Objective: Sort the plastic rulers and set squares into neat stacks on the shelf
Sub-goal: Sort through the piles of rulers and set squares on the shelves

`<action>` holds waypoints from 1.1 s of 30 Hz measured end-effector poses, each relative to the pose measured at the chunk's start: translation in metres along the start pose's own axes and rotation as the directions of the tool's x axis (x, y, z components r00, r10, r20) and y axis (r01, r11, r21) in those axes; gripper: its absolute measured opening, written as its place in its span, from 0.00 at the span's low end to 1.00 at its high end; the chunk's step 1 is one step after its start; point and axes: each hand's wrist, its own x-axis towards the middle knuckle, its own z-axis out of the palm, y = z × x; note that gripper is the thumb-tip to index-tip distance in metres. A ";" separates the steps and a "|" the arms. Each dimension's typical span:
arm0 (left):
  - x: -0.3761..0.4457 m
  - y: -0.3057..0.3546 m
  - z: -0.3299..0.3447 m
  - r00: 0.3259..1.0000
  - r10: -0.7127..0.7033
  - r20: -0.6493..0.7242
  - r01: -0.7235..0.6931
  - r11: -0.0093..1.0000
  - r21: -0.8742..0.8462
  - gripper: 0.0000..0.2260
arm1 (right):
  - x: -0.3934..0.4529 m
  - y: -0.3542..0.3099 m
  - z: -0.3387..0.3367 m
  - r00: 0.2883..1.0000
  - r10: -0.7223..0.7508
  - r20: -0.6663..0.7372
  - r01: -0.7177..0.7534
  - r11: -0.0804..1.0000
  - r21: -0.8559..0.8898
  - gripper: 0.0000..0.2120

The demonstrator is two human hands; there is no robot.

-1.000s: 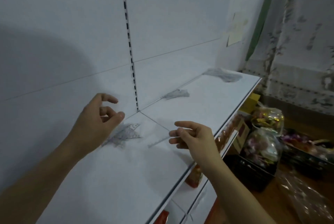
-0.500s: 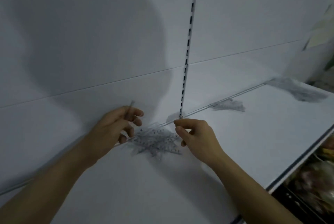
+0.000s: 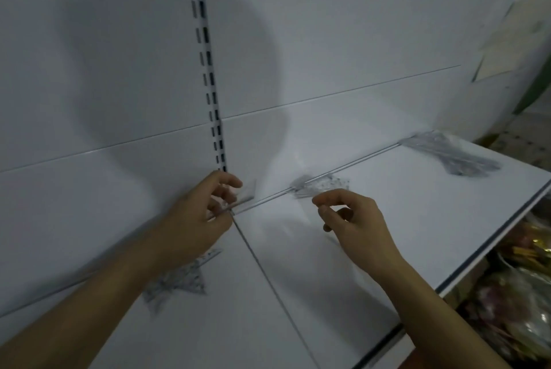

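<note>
Our left hand (image 3: pixel 205 213) pinches a clear ruler (image 3: pixel 238 206) at the white shelf's (image 3: pixel 402 219) back edge. Our right hand (image 3: pixel 354 219) hovers, fingers loosely curled, holding nothing. Set-square piles lie beneath our left forearm (image 3: pixel 179 283) and just beyond our right hand (image 3: pixel 323 185).

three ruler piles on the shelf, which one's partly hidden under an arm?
The near-left pile, on the shelf panel left of the seam, under the left forearm. The middle pile and far-right pile lie uncovered along the back wall.
</note>
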 end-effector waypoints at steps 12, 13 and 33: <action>0.117 0.024 0.146 0.984 0.177 -0.004 -0.165 0.921 0.353 0.19 | 0.048 0.079 -0.125 0.998 0.011 0.067 -0.008 0.999 -0.047 0.11; 0.116 0.020 0.150 0.984 0.179 -0.023 -0.158 0.913 0.377 0.19 | 0.051 0.082 -0.129 0.997 0.002 0.081 0.003 0.998 -0.058 0.11; -0.171 0.014 -0.033 0.842 -0.102 -0.530 0.487 0.565 0.666 0.24 | -0.001 -0.081 0.073 0.285 -0.574 0.768 0.847 0.526 0.080 0.16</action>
